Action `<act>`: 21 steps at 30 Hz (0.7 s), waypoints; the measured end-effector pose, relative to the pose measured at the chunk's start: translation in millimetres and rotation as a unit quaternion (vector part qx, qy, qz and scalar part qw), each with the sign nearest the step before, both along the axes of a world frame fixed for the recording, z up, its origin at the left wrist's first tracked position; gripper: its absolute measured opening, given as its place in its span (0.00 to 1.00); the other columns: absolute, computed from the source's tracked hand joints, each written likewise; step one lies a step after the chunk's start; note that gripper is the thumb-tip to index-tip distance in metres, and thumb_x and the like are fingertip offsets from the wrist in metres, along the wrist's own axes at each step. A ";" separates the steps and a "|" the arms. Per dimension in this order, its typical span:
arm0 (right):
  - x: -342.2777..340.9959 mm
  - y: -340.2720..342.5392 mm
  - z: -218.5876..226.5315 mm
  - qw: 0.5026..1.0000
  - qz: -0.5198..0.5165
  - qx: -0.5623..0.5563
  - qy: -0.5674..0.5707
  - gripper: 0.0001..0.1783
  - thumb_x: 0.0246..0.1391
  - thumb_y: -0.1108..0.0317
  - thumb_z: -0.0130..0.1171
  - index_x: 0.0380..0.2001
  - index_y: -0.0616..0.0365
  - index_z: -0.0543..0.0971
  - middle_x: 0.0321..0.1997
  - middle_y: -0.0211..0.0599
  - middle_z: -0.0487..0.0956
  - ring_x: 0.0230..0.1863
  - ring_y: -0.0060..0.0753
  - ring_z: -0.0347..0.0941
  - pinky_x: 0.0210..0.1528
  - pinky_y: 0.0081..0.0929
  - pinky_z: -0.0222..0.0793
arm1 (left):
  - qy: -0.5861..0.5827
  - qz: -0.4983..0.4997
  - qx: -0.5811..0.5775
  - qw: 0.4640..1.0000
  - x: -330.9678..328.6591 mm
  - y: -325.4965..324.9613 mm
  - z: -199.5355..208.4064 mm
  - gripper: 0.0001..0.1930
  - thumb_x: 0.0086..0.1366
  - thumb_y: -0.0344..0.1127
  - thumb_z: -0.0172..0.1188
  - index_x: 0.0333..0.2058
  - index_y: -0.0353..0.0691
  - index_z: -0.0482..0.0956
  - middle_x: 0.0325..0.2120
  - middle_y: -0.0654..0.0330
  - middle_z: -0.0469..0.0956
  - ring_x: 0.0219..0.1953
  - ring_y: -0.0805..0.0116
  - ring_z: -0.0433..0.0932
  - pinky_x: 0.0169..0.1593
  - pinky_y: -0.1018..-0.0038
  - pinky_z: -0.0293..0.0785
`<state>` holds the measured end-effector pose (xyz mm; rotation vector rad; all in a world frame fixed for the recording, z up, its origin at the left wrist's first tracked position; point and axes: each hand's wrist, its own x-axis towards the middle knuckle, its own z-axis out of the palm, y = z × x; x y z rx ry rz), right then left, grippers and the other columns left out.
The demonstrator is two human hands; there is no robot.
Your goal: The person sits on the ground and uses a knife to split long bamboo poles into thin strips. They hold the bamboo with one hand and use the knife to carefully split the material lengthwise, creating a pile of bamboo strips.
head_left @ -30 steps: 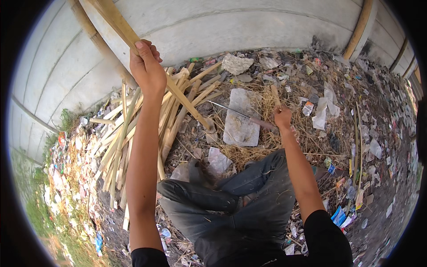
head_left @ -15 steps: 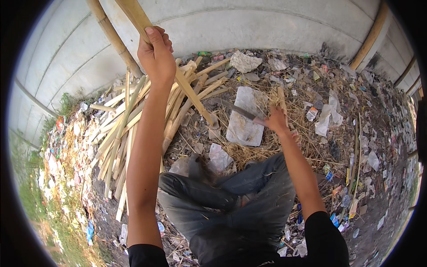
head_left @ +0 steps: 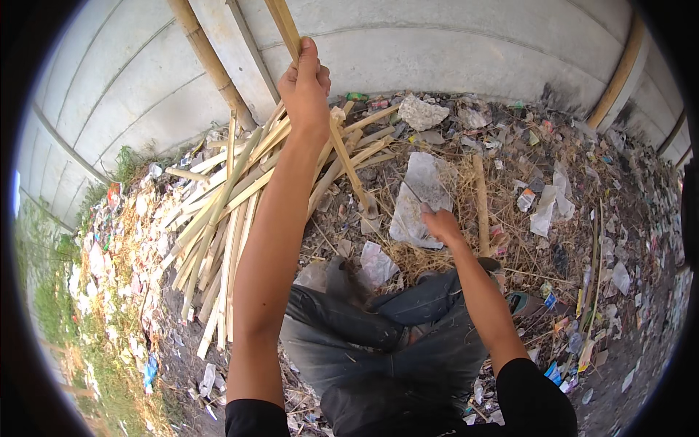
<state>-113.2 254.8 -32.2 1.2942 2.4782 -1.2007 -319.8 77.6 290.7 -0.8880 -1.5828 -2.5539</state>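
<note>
My left hand [head_left: 306,84] is raised and wrapped round a long split bamboo strip [head_left: 348,166]. The strip slants down to the right, its lower end by a small stone [head_left: 370,207] on the ground. My right hand [head_left: 442,225] grips a knife [head_left: 412,192] by its handle, most of which the fingers hide. Seen nearly edge-on, the blade reaches up and left over a pale stone slab [head_left: 416,227]. The knife and the strip are apart. A pile of split bamboo strips [head_left: 229,211] lies left of the slab, partly behind my left forearm.
A short wooden stick [head_left: 480,204] lies right of the slab. Beyond stands a concrete wall [head_left: 451,47] with a bamboo pole [head_left: 207,58] against it. A rough white rock [head_left: 422,113] sits near its foot. Litter and dry straw cover the ground around my crossed legs [head_left: 393,357].
My right hand has moved left from beside the wooden stick to the slab's lower right, turning the knife edge-on. My left hand has shifted right with the bamboo strip, now steeper.
</note>
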 end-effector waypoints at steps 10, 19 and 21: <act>33.1 -132.1 182.4 0.717 -0.147 -0.298 0.612 0.32 0.67 0.34 0.45 0.29 0.55 0.68 0.15 0.26 0.63 0.15 0.26 0.62 0.22 0.32 0.65 | 0.042 0.277 -0.070 0.957 -3.6 34.0 7.3 0.32 0.75 0.58 0.52 0.16 0.41 0.62 0.10 0.66 0.62 0.14 0.72 0.58 0.22 0.67 0.59; 65.5 -180.1 71.1 0.868 -0.126 -0.408 0.253 0.35 0.65 0.33 0.51 0.26 0.57 0.70 0.15 0.28 0.66 0.13 0.23 0.65 0.19 0.31 0.66 | 0.037 0.266 -0.113 0.957 5.3 32.4 5.2 0.33 0.76 0.59 0.49 0.16 0.40 0.63 0.12 0.66 0.63 0.18 0.73 0.61 0.25 0.68 0.61; 65.3 -174.1 110.5 0.862 -0.133 -0.392 0.294 0.35 0.65 0.32 0.51 0.26 0.57 0.70 0.15 0.28 0.66 0.13 0.23 0.65 0.18 0.31 0.66 | 0.051 0.273 -0.091 0.956 0.5 31.0 7.9 0.32 0.76 0.57 0.50 0.17 0.38 0.64 0.11 0.63 0.64 0.17 0.71 0.61 0.24 0.66 0.61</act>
